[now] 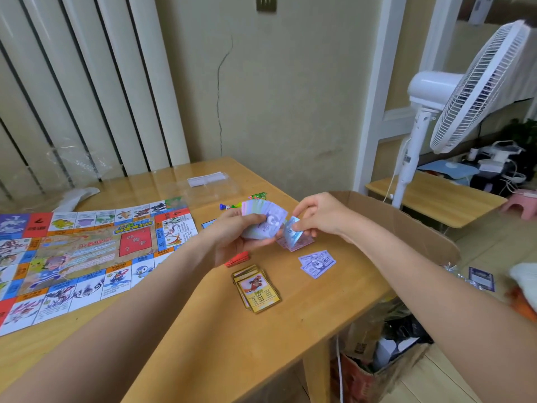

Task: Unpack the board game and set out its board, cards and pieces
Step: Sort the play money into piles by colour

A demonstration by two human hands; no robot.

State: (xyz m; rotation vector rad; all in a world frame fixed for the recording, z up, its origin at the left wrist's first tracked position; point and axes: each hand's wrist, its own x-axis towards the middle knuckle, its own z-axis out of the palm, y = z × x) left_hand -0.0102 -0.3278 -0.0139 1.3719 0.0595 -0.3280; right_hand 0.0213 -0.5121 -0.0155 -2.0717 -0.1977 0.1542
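Note:
The colourful game board (78, 257) lies unfolded on the left of the wooden table (209, 338). My left hand (232, 239) grips a fanned stack of play money (263, 218) above the table. My right hand (316, 216) pinches a single bluish note (291, 232) beside that fan. Below it lies a pink pile of notes (299, 244), and purple notes (316, 263) lie further right. A pile of gold-edged cards (257, 287) sits near the front, with a red card pile (238, 260) just under my left wrist. Small plastic pieces (242, 200) lie behind my hands.
A clear plastic tray with a white strip (207, 180) and a crumpled wrapper (78, 161) sit at the table's back. A cardboard box flap (406, 225) stands off the right edge. A white standing fan (453, 103), a low bench (436, 199) and floor clutter are to the right.

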